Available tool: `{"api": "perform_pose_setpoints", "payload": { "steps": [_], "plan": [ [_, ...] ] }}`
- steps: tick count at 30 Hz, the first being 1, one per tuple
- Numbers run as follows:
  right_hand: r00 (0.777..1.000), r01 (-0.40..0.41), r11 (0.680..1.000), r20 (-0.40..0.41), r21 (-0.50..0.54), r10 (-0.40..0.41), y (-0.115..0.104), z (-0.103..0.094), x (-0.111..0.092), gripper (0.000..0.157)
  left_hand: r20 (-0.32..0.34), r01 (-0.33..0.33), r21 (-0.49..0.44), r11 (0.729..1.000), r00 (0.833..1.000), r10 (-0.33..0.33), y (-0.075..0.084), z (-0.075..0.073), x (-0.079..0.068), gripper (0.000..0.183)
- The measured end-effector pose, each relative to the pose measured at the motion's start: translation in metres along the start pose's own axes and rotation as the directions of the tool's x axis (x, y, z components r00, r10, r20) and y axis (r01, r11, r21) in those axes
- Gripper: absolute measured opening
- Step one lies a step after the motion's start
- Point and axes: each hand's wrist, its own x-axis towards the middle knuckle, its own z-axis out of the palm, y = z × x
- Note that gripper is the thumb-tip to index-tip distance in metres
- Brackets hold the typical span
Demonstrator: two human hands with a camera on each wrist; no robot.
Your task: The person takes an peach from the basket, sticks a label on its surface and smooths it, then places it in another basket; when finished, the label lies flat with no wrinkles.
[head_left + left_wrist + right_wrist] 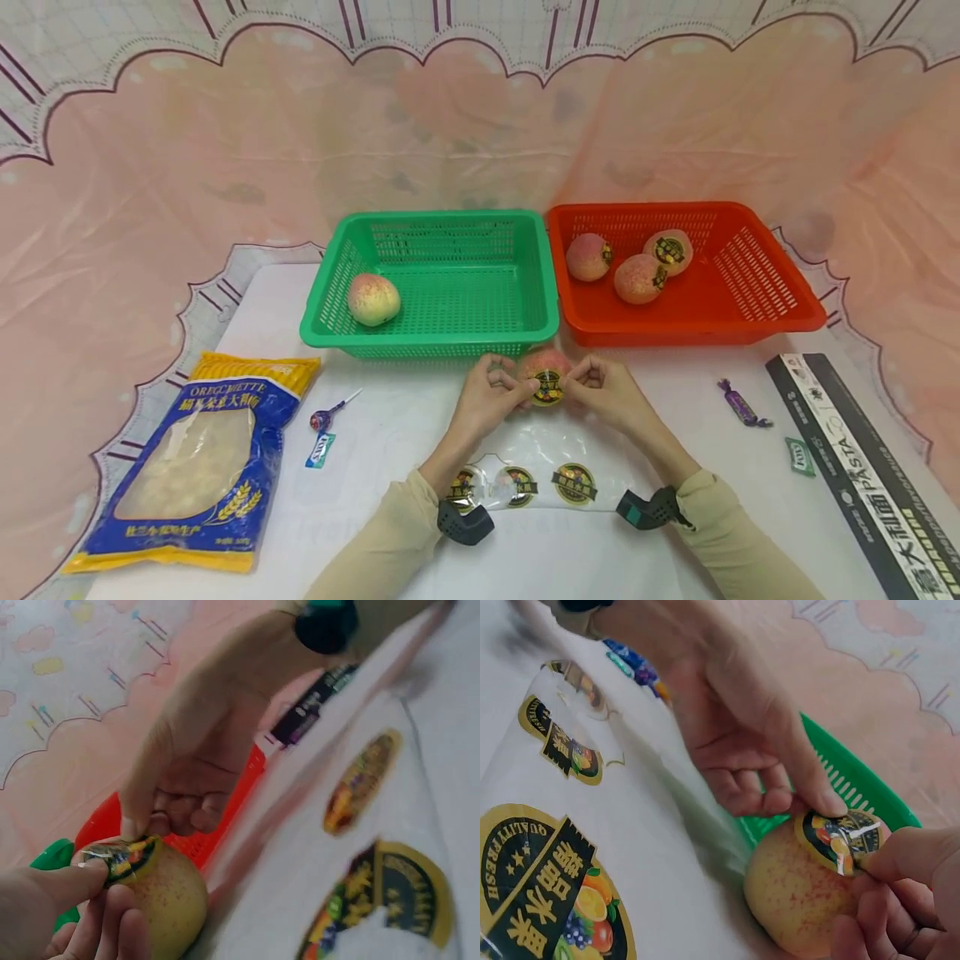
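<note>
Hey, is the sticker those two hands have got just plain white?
No, the sticker over the peach is black and gold, with colourful fruit printed on it.

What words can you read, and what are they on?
"ORECCHIETTE": blue-and-yellow bag; its smaller print is too blurred.
"PASTA", "意大利面": long box; its smallest print is unreadable.
"QUALITY FRESH", "精品水果": largest-looking sticker, right-wrist view, on the clear sheet.
Too small or blurred: pinched sticker, green wrapper, peach stickers in the red basket.
</note>
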Motion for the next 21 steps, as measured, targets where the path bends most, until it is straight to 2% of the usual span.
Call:
{"api": "perform_pose_setpoints", "payload": {
  "steps": [4,6,10,13,17,21],
  "plan": [
    [0.997,0.072,0.997,-0.012,0.018,-0.072,0.001,-0.001,0.001,0.030,0.016,-0.058,0.068,0.996,0.998,0.057,-0.013,0.001,0.007,0.062],
    [0.992,0.128,0.991,-0.002,0.029,-0.128,0.002,-0.002,0.001,0.035,0.009,-0.102,0.137,0.985,0.995,0.102,-0.017,0.000,0.009,0.063],
    [0.975,0.220,0.976,0.027,-0.002,-0.220,0.003,-0.001,0.000,0.044,-0.020,-0.178,0.293,0.940,0.981,0.192,-0.021,-0.003,0.011,0.065],
    [0.973,0.224,0.975,0.057,0.010,-0.224,0.004,0.001,-0.001,0.047,-0.025,-0.209,0.371,0.905,0.972,0.235,-0.023,-0.003,0.011,0.070],
    [0.968,0.217,0.968,0.103,0.125,-0.230,0.007,0.006,0.001,0.046,0.014,-0.275,0.391,0.878,0.956,0.293,-0.028,0.000,0.013,0.073],
    [0.944,0.262,0.950,0.160,0.170,-0.288,0.002,0.008,0.000,0.051,0.101,-0.354,0.343,0.870,0.935,0.340,-0.030,0.001,0.013,0.070]
  ]
}}
